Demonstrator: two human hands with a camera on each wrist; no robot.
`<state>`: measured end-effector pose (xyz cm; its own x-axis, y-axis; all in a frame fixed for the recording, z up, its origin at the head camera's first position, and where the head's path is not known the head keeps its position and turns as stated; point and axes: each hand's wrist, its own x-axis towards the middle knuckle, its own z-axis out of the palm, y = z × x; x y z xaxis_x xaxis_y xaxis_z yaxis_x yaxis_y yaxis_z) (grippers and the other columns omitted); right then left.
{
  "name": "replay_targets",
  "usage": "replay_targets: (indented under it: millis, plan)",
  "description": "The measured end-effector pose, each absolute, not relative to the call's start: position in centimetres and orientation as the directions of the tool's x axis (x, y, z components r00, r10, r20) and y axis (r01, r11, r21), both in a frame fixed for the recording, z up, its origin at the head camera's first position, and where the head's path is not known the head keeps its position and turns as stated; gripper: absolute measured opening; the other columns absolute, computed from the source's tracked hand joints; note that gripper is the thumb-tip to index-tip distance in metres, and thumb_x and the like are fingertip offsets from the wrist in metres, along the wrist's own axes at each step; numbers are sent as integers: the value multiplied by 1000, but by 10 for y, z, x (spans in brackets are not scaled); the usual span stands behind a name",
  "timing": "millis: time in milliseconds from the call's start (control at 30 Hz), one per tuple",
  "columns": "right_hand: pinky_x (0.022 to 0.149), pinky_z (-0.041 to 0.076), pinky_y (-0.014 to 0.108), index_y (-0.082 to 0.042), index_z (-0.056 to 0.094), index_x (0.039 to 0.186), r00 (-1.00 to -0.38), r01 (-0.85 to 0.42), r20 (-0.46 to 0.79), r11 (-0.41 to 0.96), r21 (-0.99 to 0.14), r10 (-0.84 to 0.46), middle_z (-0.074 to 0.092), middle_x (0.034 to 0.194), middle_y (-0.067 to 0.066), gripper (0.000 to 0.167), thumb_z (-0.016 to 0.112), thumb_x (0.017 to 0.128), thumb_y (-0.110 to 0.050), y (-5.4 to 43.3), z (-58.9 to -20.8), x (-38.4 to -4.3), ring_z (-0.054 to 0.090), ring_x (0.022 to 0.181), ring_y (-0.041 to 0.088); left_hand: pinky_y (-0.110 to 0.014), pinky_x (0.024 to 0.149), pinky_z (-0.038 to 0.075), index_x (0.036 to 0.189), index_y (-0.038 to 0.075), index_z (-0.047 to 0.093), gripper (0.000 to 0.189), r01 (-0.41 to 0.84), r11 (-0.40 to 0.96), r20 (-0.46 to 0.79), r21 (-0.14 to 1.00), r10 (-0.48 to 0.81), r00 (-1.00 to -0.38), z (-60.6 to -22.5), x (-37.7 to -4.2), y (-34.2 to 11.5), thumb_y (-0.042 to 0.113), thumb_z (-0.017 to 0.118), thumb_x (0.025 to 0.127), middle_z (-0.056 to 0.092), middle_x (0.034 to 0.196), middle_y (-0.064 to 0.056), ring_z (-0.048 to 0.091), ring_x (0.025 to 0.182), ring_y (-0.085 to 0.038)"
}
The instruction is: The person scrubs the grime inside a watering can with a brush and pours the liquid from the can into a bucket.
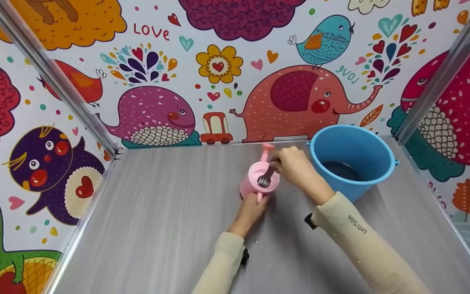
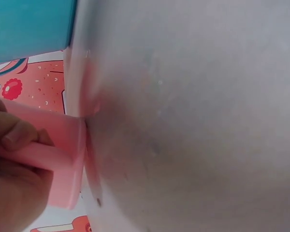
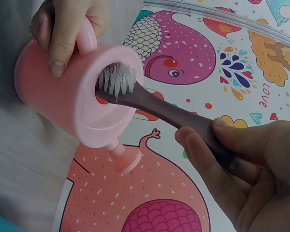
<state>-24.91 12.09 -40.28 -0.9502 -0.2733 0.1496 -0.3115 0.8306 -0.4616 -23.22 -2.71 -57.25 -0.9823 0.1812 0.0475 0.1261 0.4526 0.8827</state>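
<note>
A pink toy watering can (image 1: 248, 185) stands upright on the grey table, its spout pointing to the back wall. My left hand (image 1: 252, 212) grips its handle (image 2: 36, 154), fingers curled round it. In my right hand (image 3: 246, 164) a dark-handled brush (image 3: 169, 113) with white bristles is pinched between thumb and fingers. The bristle head reaches into the round top opening of the can. How deep it goes is partly hidden by the rim. In the head view my right hand (image 1: 294, 163) is above and to the right of the can.
A blue bucket (image 1: 351, 179) stands at the back right, close to my right forearm; something dark shows at its bottom. Small drops lie on the table (image 1: 169, 228) near the can. Printed walls with metal edge strips border the table at the back and sides.
</note>
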Motion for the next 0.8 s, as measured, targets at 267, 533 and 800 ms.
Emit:
replay_targets:
  millis: [267, 533, 800]
  plan:
    - [66, 59, 37, -3, 77, 104, -956, -294, 143, 846, -445, -257, 75, 87, 14, 18, 73, 89, -12, 118, -407, -246, 68, 69, 25, -19, 48, 30, 60, 17, 44, 40, 141, 484, 62, 864, 176, -982, -574, -231, -28, 19, 60, 98, 38, 53, 11, 36, 49, -3]
    - [62, 57, 35, -3, 76, 100, -951, -308, 147, 884, -353, -273, 71, 74, 12, 15, 73, 89, -14, 113, -440, -247, 64, 62, 22, -20, 50, 31, 62, 11, 49, 38, 222, 649, 128, 728, 191, -973, -571, -234, -22, 21, 61, 97, 39, 55, 7, 37, 51, -6]
    - [62, 57, 35, -4, 78, 91, -904, -411, 264, 853, -321, -337, 68, 70, 8, 10, 78, 85, -12, 115, -465, -241, 61, 60, 19, -22, 51, 31, 61, 12, 47, 39, 193, 673, 104, 714, 171, -980, -572, -235, -25, 20, 62, 96, 37, 55, 7, 37, 53, -8]
